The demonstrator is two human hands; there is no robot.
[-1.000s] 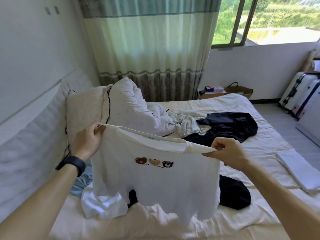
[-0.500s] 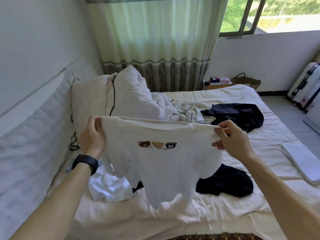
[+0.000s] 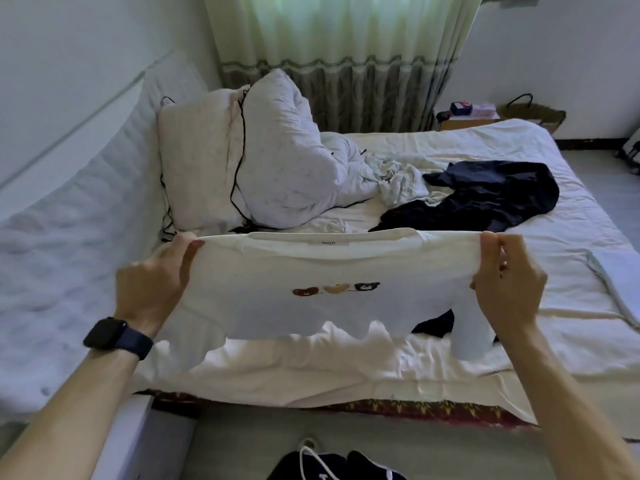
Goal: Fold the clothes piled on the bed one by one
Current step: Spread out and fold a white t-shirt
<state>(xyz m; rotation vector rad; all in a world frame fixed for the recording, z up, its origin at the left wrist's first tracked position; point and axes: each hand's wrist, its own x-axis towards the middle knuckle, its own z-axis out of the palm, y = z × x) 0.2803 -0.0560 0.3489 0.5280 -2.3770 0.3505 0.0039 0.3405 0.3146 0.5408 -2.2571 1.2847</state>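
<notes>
1. A white T-shirt [image 3: 311, 271] hangs stretched in the air above the near edge of the bed [image 3: 450, 368], held by its two shoulder corners.
2. The left hand [image 3: 152, 289] pinches the shirt's left corner; its fingers [image 3: 183, 251] are closed on the fabric, thumb on the near side.
3. The right hand [image 3: 509, 285] clamps the opposite corner, fingers closed around the bunched cloth.
4. The collar edge runs taut and nearly level between the hands, with a small neck label [image 3: 328, 243] showing at its middle.
5. Three little bear faces [image 3: 336, 289] are printed in a row on the chest: brown, tan and black.
6. The lower hem hangs loose and wavy, just above the rumpled sheet.
7. A black watch [image 3: 114, 336] sits on the left wrist.
8. Behind the shirt, a dark navy garment [image 3: 485, 199] lies spread on the bed, touching a crumpled pale garment [image 3: 394, 178].
9. Another dark piece [image 3: 436, 323] peeks out beneath the shirt's right side.
10. Two pillows [image 3: 242, 161] lean against the padded headboard at the left, a black cable [image 3: 239, 150] draped over them.
11. A folded white item [image 3: 620, 285] lies at the bed's right edge.
</notes>
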